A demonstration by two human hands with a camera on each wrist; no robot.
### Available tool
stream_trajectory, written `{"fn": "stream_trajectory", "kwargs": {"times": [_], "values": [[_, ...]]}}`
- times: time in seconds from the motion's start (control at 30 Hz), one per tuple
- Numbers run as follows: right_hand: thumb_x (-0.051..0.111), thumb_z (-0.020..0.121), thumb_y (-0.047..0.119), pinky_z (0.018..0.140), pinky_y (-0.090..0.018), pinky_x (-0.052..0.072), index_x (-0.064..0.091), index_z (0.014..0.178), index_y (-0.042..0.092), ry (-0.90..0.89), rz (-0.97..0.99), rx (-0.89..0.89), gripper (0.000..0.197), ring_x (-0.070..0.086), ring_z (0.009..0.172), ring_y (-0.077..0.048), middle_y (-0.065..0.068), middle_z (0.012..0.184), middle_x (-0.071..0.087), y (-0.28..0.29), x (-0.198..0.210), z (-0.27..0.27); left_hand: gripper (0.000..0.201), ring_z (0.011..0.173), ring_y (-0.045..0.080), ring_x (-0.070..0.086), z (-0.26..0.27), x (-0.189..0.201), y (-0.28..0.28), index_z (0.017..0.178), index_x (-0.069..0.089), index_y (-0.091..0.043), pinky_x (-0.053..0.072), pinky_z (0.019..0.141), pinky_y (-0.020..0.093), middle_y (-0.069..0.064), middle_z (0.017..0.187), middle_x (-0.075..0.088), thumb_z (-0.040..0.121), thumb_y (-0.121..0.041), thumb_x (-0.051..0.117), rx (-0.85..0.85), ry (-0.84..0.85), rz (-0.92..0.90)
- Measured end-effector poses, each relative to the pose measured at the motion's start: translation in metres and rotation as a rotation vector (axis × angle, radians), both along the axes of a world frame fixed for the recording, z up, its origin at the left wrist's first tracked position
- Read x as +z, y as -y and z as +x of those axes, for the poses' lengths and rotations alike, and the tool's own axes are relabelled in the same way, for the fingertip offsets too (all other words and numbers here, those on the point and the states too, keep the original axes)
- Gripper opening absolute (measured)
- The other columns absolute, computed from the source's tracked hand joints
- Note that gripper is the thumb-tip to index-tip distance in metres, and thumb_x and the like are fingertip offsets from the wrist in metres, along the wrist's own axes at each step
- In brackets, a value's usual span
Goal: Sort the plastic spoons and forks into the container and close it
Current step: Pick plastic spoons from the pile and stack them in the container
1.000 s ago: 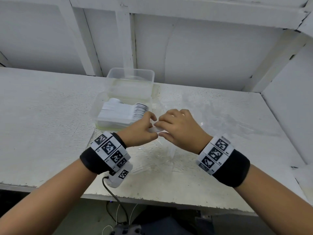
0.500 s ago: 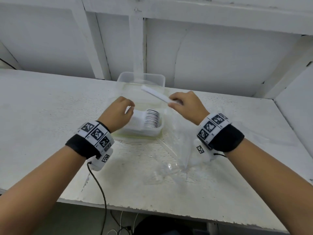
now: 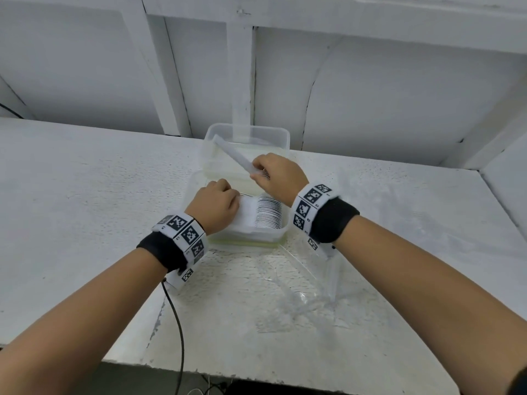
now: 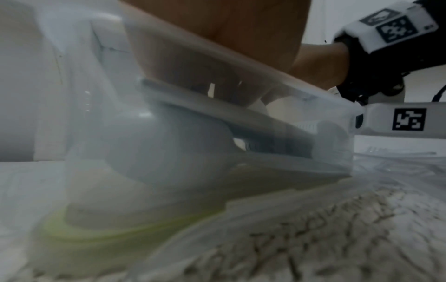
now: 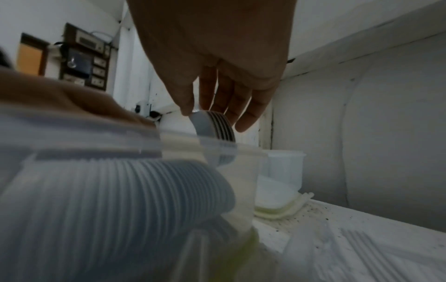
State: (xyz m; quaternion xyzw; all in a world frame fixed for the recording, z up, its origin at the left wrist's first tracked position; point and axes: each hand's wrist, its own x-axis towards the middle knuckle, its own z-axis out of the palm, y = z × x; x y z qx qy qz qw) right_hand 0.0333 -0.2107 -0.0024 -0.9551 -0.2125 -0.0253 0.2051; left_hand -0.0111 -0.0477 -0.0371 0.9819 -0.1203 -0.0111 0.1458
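A big row of white spoons (image 3: 263,213) already lies in the clear container (image 3: 281,233) mid-table, and the right hand (image 3: 281,175) pinches a small stack of spoons (image 3: 233,155) above its 12 o'clock edge. The left hand (image 3: 216,205) curls its fingers on the row at 9 o'clock. The container is not closed, I see no forks, and I cannot tell which clear piece is the lid.

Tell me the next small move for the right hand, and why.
Probably lower the small stack of spoons that the right hand pinches down beside the row of spoons already in the container. The stack hangs just above the rim, and the left hand rests on the row's handles.
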Motion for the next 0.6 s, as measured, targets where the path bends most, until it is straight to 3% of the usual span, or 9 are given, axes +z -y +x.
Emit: {"fn": "stream_trajectory", "kwargs": {"times": [0.07, 0.27, 0.43, 0.53, 0.6], "values": [[0.048, 0.095, 0.03, 0.081, -0.034, 0.045, 0.055, 0.118, 0.012, 0.032, -0.129, 0.062, 0.03, 0.053, 0.104, -0.023, -0.006, 0.113, 0.058, -0.001, -0.007, -0.001, 0.072, 0.095, 0.035, 0.052, 0.0, 0.0, -0.001, 0.107, 0.067, -0.004, 0.042, 0.08, 0.041, 0.017, 0.107, 0.058, 0.082, -0.044, 0.013, -0.012, -0.001, -0.031], [0.042, 0.096, 0.032, 0.085, -0.036, 0.039, 0.056, 0.117, 0.014, 0.073, -0.44, 0.124, 0.031, 0.046, 0.114, -0.024, -0.003, 0.113, 0.061, -0.002, -0.013, -0.001, 0.076, 0.091, 0.037, 0.055, -0.001, 0.001, -0.003, 0.097, 0.069, 0.0, 0.046, 0.077, 0.044, 0.02, 0.097, 0.063, 0.075, -0.044, 0.011, -0.025, -0.022, -0.054], [0.043, 0.096, 0.031, 0.085, -0.036, 0.036, 0.058, 0.114, 0.016, 0.007, -0.411, 0.072, 0.027, 0.045, 0.111, -0.025, -0.002, 0.109, 0.065, -0.005, -0.019, -0.001, 0.063, 0.077, 0.038, 0.061, 0.001, 0.009, -0.011, 0.083, 0.069, 0.005, 0.049, 0.072, 0.044, 0.023, 0.084, 0.065, 0.081, -0.035, 0.021, -0.048, -0.009, -0.09], [0.044, 0.096, 0.027, 0.085, -0.036, 0.041, 0.053, 0.125, 0.021, -0.073, -0.335, 0.055, 0.031, 0.047, 0.111, -0.025, -0.005, 0.111, 0.064, -0.005, -0.021, 0.0, 0.038, 0.092, 0.037, 0.058, 0.004, 0.017, -0.026, 0.096, 0.07, 0.002, 0.046, 0.084, 0.043, 0.02, 0.097, 0.065, 0.093, -0.021, 0.04, 0.056, 0.079, -0.161], [0.044, 0.096, 0.027, 0.085, -0.036, 0.043, 0.052, 0.128, 0.024, -0.131, -0.29, 0.038, 0.033, 0.049, 0.112, -0.025, -0.008, 0.113, 0.062, -0.005, -0.02, 0.0, 0.026, 0.096, 0.037, 0.055, 0.009, 0.019, -0.041, 0.099, 0.07, -0.001, 0.044, 0.085, 0.041, 0.019, 0.098, 0.063, 0.093, -0.015, 0.048, 0.139, 0.143, -0.217]]}}
